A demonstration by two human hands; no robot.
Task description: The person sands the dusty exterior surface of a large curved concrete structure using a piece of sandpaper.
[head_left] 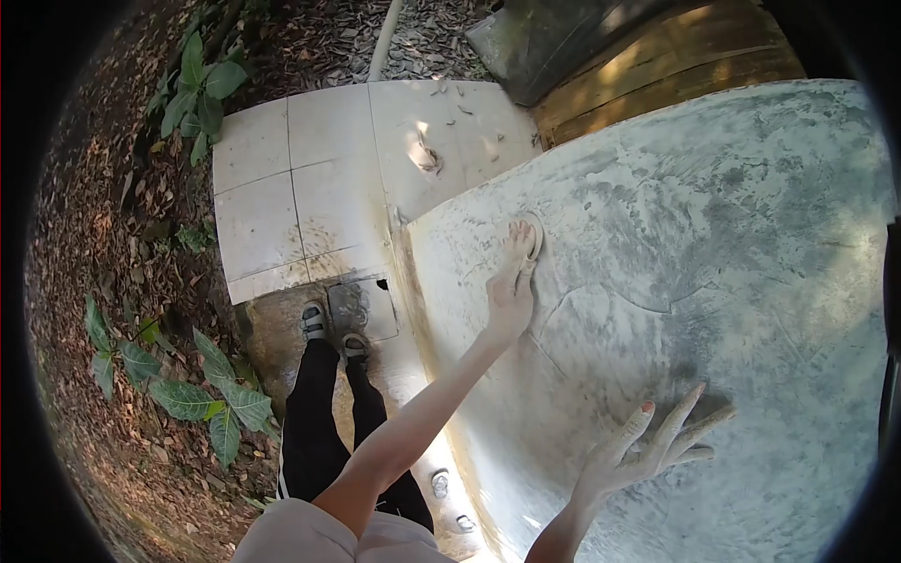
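My left hand (512, 281) is stretched forward over a mottled grey-white plastered surface (751, 235). Its fingers are closed on a flat round disc with a pale rim (536, 235), pressed against that surface; most of the disc is hidden under the hand. Lower and to the right, my right hand (648, 446) has its fingers spread and holds nothing, close over a darker patch of the plaster. Pale dust coats both hands. Thin curved lines run across the surface between them.
White tiles (328, 192) with dry debris lie beyond my feet. Wooden boards (676, 66) and a dark sheet (544, 42) border the surface at the back. Leafy plants (202, 399) grow on the left among dry leaves. Slippers (440, 483) stand along the surface's near edge.
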